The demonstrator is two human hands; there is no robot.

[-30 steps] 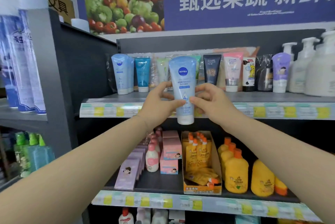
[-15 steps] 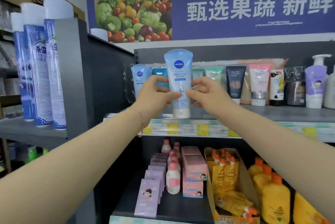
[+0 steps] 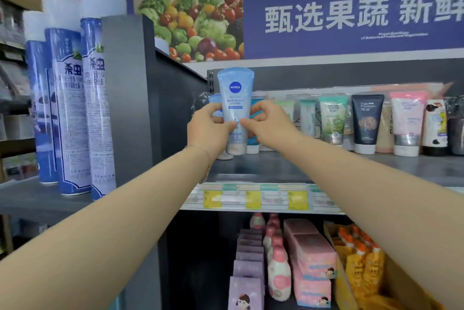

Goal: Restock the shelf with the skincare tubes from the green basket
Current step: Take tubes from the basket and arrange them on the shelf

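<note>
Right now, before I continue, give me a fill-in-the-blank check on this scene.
The left hand and right hand pinch the light blue plastic tube, branded ____.
That tube is held cap ____.
On the grey metal shelf, the ____ tube stands between the green tube and the pink tube.
Missing: Nivea; down; black.

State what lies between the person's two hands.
The light blue Nivea tube, upright with its cap down, lies between the left hand and the right hand; both pinch it. The head view shows this.
</note>
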